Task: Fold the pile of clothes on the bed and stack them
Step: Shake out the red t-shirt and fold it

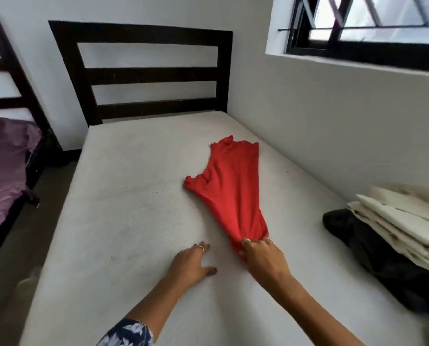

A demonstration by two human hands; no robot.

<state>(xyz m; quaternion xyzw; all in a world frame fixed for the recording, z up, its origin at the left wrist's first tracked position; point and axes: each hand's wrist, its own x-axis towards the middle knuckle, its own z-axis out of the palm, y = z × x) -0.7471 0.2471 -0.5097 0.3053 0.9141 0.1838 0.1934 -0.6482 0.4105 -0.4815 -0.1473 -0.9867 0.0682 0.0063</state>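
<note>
Right hand (263, 255) pinches the red garment's (231, 191) near end. Left hand (192, 263) rests flat, fingers spread, on the mattress (121, 221). No writing is readable.

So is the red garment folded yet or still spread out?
Spread out: the red garment lies lengthwise on the mattress, its near end bunched in the right hand.

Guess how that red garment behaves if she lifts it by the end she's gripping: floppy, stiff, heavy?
Probably very floppy: the red garment lies wrinkled and bunches into a narrow gather at the right hand grip. Likely light, since thin fabric drapes flat on the mattress. Lifted by that end, it would likely hang and trail rather than hold its shape.
</note>
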